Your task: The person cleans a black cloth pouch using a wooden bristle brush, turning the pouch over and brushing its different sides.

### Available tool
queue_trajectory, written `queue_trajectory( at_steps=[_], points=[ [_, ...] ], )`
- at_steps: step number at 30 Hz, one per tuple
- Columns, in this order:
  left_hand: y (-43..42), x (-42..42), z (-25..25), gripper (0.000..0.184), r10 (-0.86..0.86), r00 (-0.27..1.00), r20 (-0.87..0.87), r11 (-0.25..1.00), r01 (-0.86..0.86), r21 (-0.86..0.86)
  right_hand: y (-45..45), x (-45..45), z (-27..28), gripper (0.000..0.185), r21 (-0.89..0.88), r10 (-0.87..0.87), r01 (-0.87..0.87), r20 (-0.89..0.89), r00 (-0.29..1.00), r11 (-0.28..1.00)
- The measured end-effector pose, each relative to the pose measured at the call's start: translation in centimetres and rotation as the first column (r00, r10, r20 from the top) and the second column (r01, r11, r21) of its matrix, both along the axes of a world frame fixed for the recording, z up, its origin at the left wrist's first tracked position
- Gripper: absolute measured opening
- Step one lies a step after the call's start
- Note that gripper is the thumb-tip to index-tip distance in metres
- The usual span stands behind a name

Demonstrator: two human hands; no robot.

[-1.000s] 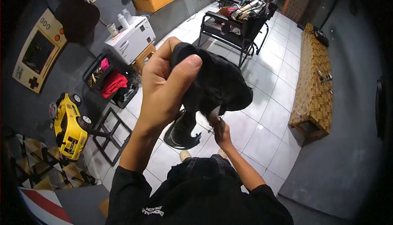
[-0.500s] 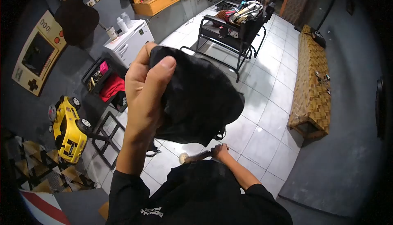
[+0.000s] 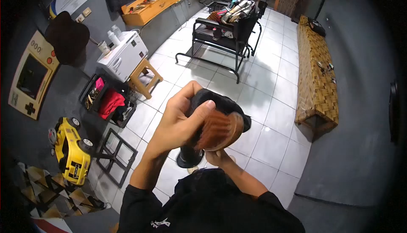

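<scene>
My left hand (image 3: 180,122) is closed around a folded piece of black cloth (image 3: 220,100), with the thumb on top. Right against the cloth is a brush (image 3: 218,131) with reddish-brown bristles and a pale wooden edge, slightly blurred. Below the brush my right hand (image 3: 217,157) is closed and appears to grip it; its fingers are largely hidden behind the brush. Both hands are close together in front of my chest.
A black chair (image 3: 227,37) with striped cloths stands ahead. On the left are a white cabinet (image 3: 127,59), a wooden stool (image 3: 145,78), a black cart (image 3: 114,105), a black frame (image 3: 116,156) and a yellow toy car (image 3: 70,152). A woven bench (image 3: 316,71) lines the right wall.
My left hand has come down with the black cloth, which is now more bunched. The right hand has moved up slightly to the cloth, and the brush's bristles now show.
</scene>
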State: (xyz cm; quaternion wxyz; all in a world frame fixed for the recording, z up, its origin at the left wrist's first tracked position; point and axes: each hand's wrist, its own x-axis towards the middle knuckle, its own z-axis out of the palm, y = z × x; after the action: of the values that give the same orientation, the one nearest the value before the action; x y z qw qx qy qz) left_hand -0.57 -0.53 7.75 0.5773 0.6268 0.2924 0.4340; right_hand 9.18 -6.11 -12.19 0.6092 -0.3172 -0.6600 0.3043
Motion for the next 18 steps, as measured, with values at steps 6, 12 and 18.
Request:
queue_trajectory(
  at_steps=[6,12,18],
  points=[
    [0.4,-0.7,-0.7,0.013,-0.110,0.962,0.251,0.982,0.144,-0.120,1.9,1.3,-10.1,0.018,-0.527,0.182,0.006,0.304,0.935,0.850],
    [-0.1,-0.5,0.3,0.014,0.026,0.931,0.363,0.990,0.026,-0.137,-2.3,7.1,-27.1,0.037,-0.886,0.522,0.389,0.463,0.716,0.252],
    [0.8,0.5,-0.5,0.010,0.201,0.922,0.330,0.978,-0.167,-0.127,-4.2,7.7,-22.5,0.047,-0.962,0.208,0.211,0.245,0.947,0.174]
  ],
)
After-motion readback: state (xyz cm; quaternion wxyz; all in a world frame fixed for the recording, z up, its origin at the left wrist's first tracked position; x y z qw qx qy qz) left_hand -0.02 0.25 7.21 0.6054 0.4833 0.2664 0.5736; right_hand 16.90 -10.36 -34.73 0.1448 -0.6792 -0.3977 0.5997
